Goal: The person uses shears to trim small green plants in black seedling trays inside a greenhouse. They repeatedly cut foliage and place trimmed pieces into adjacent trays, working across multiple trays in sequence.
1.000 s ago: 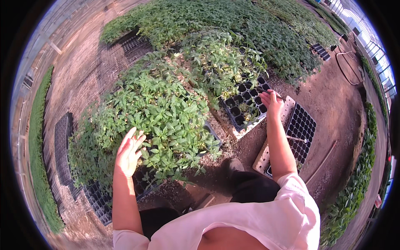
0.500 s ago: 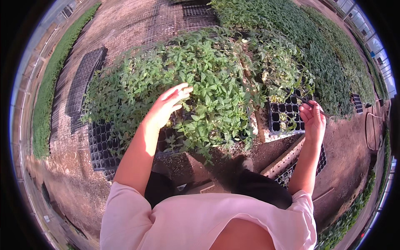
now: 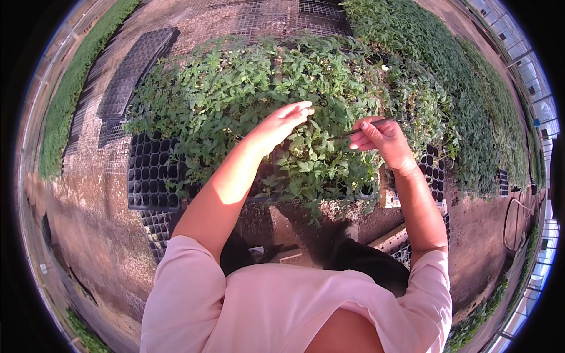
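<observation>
My left hand (image 3: 281,125) reaches flat over a dense patch of green seedlings (image 3: 247,100), fingers stretched out and close together, holding nothing. My right hand (image 3: 381,141) hovers just to its right, pinching a thin dark stick (image 3: 360,129) that points left toward the leaves. The seedlings grow in black plastic cell trays (image 3: 152,173), whose empty cells show at the left edge of the patch. Both forearms come up from my pink-sleeved shoulders at the bottom.
More seedling beds (image 3: 447,76) fill the upper right. Empty black trays (image 3: 132,76) lie on the bare ground at upper left. Another black tray (image 3: 434,172) sits by my right wrist. A hose loop (image 3: 518,220) lies at far right; a green row (image 3: 70,88) lines the left.
My view has swung left and closer to the plants. My right hand came from the empty tray on the right to the leaves, beside my left hand.
</observation>
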